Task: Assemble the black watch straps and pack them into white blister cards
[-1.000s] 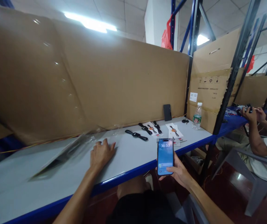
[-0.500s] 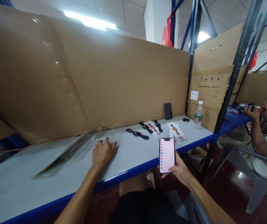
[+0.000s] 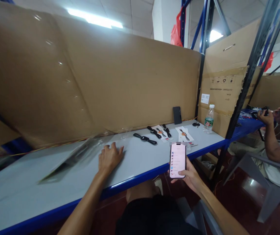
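Phone (image 3: 178, 161) in my right hand (image 3: 190, 173), fingers wrapped behind, thumb over the lower screen: firm grasp. I have it held up at the front edge of the table (image 3: 132, 163), screen facing me, showing a pale list with small icons; text too small to read. My left hand (image 3: 110, 158) lies palm down on the table, fingers spread, grip released. Left of it I get a clear sleeve (image 3: 65, 160), tilted; contents I can't make out. Right of it lies a black watch (image 3: 144, 138); further right, two more watches (image 3: 154, 132) flank a card (image 3: 160, 132). Other cards (image 3: 185, 134) lie just beyond the phone. Behind, a black slab (image 3: 177, 115) leans on the cardboard (image 3: 120, 81). Bottle (image 3: 208, 121) stands upright near the right corner. Far right, a co-worker's hands (image 3: 266, 117) hold something dark; too small for me to tell.
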{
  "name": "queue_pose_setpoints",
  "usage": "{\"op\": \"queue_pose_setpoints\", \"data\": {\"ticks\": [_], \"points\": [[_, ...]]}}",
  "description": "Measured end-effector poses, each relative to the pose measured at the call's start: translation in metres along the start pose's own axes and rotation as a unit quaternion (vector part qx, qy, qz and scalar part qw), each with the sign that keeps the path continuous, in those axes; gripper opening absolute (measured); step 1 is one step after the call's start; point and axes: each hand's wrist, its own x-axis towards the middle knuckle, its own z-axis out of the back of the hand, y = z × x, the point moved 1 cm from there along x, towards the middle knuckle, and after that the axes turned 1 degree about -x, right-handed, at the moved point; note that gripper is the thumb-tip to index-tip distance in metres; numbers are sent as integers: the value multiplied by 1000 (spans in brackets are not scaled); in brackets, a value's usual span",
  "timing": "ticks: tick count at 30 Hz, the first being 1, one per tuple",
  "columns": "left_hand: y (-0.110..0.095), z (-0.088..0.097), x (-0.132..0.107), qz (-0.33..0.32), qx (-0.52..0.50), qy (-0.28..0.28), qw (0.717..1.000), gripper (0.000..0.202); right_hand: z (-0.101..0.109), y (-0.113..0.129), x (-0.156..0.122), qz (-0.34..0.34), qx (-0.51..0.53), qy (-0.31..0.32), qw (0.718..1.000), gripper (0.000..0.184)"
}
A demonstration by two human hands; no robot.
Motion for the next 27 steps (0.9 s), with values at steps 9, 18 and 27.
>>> {"op": "queue_pose_setpoints", "data": {"ticks": [9,18,27], "points": [[0,0,0,-1,4,6,1000,66,-4,2,-2,-7,0,-14,1000,73],[-1,1,-1,-2,-1,1,1000,65,-6,4,0,-33,64,-20,997,60],[-3,5,-1,3,4,9,1000,64,3,17,0,-159,232,-52,958,53]]}}
